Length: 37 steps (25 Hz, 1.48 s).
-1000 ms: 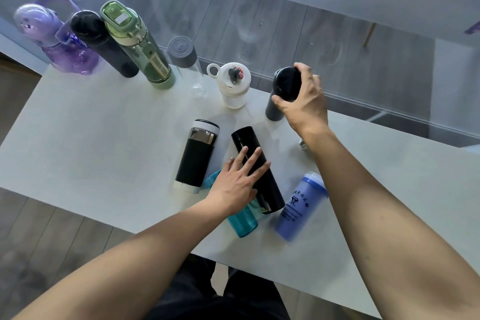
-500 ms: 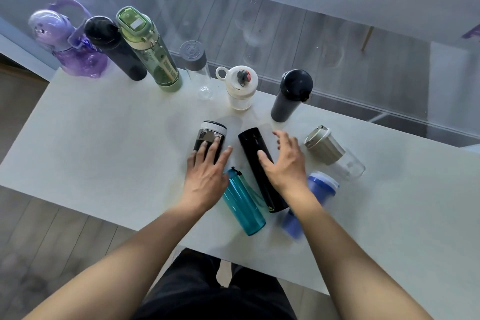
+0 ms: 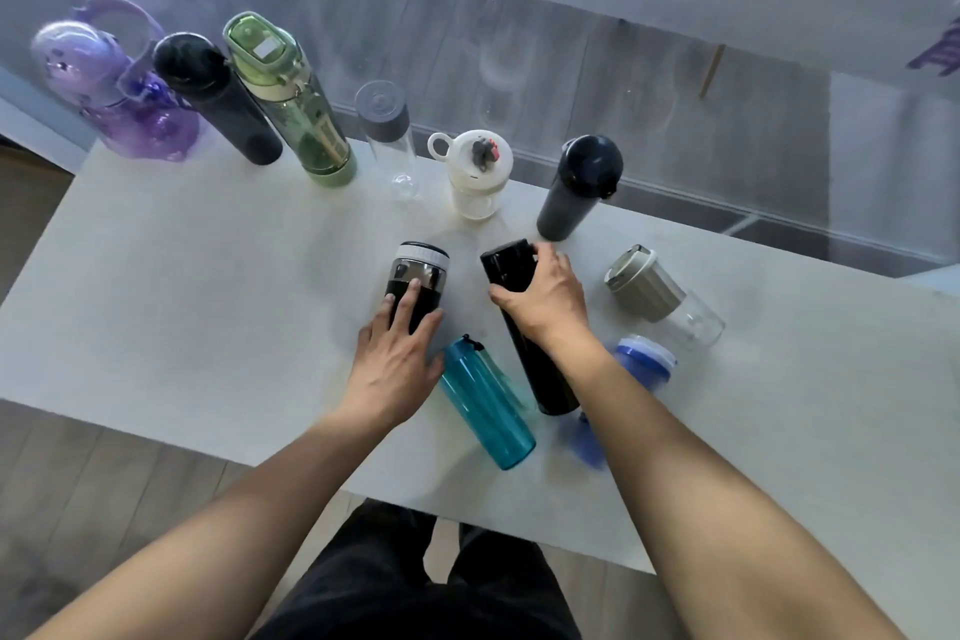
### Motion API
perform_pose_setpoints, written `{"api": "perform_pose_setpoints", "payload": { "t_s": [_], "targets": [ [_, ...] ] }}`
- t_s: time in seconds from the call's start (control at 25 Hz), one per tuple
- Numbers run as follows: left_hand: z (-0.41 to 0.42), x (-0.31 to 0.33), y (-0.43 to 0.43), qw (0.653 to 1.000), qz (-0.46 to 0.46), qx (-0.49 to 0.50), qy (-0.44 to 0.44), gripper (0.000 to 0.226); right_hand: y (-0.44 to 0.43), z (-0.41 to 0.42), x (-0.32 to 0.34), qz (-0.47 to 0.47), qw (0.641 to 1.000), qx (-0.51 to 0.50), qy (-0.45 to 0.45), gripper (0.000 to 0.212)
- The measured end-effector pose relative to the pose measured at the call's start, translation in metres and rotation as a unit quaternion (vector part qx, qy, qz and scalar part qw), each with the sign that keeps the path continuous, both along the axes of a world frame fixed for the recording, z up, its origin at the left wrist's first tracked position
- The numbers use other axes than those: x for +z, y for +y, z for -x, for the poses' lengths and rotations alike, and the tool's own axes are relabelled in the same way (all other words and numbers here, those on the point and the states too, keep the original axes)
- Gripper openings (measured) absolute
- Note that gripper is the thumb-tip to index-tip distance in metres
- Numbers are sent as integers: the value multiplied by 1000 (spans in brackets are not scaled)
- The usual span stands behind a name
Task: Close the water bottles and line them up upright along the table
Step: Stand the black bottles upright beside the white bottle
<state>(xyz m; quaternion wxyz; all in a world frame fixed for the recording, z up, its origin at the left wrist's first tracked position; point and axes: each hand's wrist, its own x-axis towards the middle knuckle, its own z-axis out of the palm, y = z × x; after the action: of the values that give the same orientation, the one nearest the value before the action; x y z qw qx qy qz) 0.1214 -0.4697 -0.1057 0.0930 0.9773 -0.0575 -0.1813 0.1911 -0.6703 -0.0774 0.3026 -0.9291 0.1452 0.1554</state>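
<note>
Six closed bottles stand upright along the table's far edge: purple [image 3: 114, 94], black [image 3: 218, 104], green [image 3: 291, 109], clear with a grey cap [image 3: 387, 140], short white [image 3: 475, 172] and dark grey [image 3: 576, 187]. Five lie in front of them. My left hand [image 3: 395, 359] lies over the black-and-steel flask [image 3: 418, 270], thumb on its right side. My right hand [image 3: 545, 296] is wrapped around the upper part of the slim black flask [image 3: 540, 374]. The teal bottle [image 3: 488, 405], the blue bottle [image 3: 644, 364] and the clear bottle with a taupe lid [image 3: 660, 296] lie untouched.
The white table [image 3: 182, 301] ends at a glass wall close behind the standing row. Its near edge runs just behind my forearms, with wooden floor below. My dark trousers show at the bottom centre.
My right hand left the dark grey bottle standing at the back and came down onto the slim black flask. My left hand shifted from that flask to the black-and-steel one.
</note>
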Motion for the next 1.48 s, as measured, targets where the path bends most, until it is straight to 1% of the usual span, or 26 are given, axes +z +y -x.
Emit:
{"api": "perform_pose_setpoints", "payload": {
  "t_s": [0.12,0.2,0.24,0.28,0.32,0.4,0.44,0.48,0.64,0.72,0.84,1.04,1.28,1.48],
  "targets": [
    [1,4,-1,1000,3,-8,12,56,-18,19,38,-23,992,-62,-109,78],
    [0,11,-3,1000,7,-12,1,56,-30,34,56,-32,980,-96,-169,74],
    [0,15,-5,999,8,-29,-14,57,-36,41,62,-32,976,-109,-185,72],
    [-1,18,-8,998,11,-65,-22,61,-40,48,64,-31,973,-120,-193,70],
    [-3,19,-11,993,15,-119,-11,68,-43,53,66,-27,972,-130,-195,69],
    [-5,20,-19,971,-8,-239,30,89,-47,62,66,-24,970,-141,-196,70],
    [-8,20,-23,958,-30,-282,40,94,-48,66,64,-28,969,-146,-197,72],
    [-12,17,-26,949,-47,-308,41,94,-49,70,63,-34,968,-150,-198,73],
    [-29,13,-33,928,-64,-367,27,69,-54,85,58,-38,963,-176,-199,72],
    [-35,15,-31,929,-53,-367,9,65,-57,89,59,-43,961,-180,-204,71],
    [-33,25,-26,945,-5,-327,-12,63,-59,90,59,-54,958,-187,-210,70],
    [-27,52,-20,950,88,-300,2,57,-53,99,57,-53,951,-210,-219,69],
    [-33,66,-35,951,143,-267,-67,74,-53,105,66,-75,934,-247,-245,65],
    [-27,60,-67,947,197,-241,-74,72,-72,99,99,-106,905,-264,-317,66]
  ]
}}
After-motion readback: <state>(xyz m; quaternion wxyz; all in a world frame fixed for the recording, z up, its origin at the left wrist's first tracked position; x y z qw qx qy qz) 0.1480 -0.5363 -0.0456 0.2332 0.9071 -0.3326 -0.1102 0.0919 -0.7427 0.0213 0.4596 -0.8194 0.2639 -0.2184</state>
